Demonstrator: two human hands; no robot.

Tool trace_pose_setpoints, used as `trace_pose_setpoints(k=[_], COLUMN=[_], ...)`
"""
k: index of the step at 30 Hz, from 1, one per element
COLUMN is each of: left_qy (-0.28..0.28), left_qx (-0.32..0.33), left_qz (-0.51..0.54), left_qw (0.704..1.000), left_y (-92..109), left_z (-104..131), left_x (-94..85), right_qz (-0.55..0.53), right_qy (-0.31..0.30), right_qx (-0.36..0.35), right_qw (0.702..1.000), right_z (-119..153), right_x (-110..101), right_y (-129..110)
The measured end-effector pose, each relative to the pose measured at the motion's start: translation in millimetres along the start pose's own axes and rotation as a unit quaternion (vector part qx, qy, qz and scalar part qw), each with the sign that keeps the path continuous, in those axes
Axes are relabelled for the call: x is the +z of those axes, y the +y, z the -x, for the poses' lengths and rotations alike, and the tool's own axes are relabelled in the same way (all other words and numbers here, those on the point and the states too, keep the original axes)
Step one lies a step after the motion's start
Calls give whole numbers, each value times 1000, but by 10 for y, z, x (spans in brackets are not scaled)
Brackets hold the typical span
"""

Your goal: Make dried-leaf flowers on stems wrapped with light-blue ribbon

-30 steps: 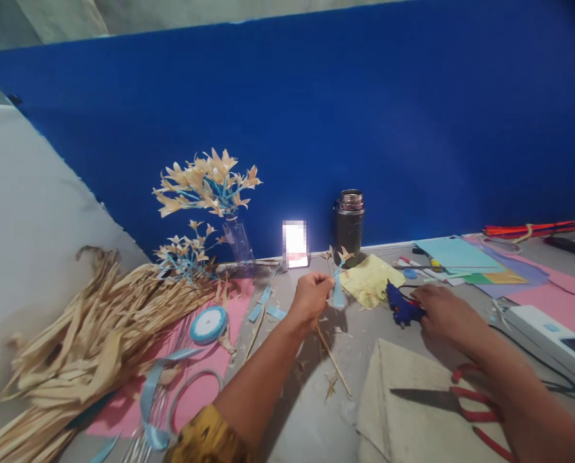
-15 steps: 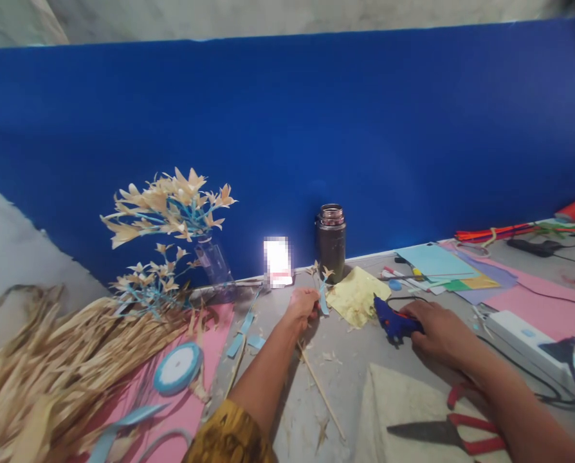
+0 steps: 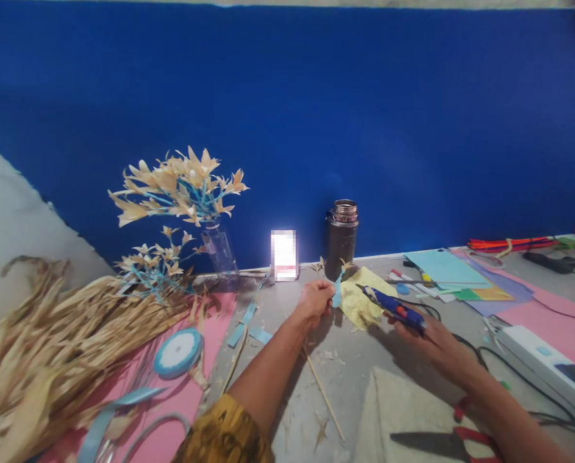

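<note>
Near the middle, my left hand [image 3: 315, 301] pinches a small sprig [image 3: 338, 287] with a light blue ribbon wrap and pale flower tips. My right hand [image 3: 429, 344] is wrapped round a blue glue gun [image 3: 397, 310], its nozzle pointing left toward the sprig with a gap between them. Under the nozzle lies a crumpled yellow sheet [image 3: 365, 289]. Behind the sprig stands an open dark flask [image 3: 341, 241]. Blue ribbon pieces [image 3: 249, 314] lie left of my left hand.
Pale flowers [image 3: 186, 183] stand in a clear bottle [image 3: 222, 260] at left, by dried husks [image 3: 41, 334] and a ribbon roll [image 3: 178, 352]. Red-handled scissors [image 3: 475, 444] rest on a cloth [image 3: 403, 411]. A power strip [image 3: 543, 360], cords and coloured sheets [image 3: 446, 269] are at right.
My right hand has lifted the glue gun and turned its nozzle toward the sprig. My left hand still pinches the sprig. The view has shifted slightly.
</note>
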State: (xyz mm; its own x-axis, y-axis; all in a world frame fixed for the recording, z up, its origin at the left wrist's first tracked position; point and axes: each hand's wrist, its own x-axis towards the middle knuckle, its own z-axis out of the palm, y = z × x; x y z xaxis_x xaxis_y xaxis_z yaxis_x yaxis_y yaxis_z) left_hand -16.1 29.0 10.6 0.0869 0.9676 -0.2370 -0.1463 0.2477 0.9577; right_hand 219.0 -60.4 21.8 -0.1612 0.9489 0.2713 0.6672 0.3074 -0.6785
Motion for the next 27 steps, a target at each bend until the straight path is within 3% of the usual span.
trace_pose_setpoints(k=[8,21,27], left_qy=[-31,-35,-19], left_qx=[21,6,6], left_qz=[-22,-16,-13], left_qw=[999,999,1000], left_y=[9,58,56], left_z=[127,169,157], left_x=[143,181,183], right_qz=[-6,21,46], right_qy=[-27,-13,-37], right_qx=[-32,-11,-5], right_qw=[999,1000,998], right_z=[-13,-2,-29], right_x=[28,32,48], right_y=[-169,-167,-36])
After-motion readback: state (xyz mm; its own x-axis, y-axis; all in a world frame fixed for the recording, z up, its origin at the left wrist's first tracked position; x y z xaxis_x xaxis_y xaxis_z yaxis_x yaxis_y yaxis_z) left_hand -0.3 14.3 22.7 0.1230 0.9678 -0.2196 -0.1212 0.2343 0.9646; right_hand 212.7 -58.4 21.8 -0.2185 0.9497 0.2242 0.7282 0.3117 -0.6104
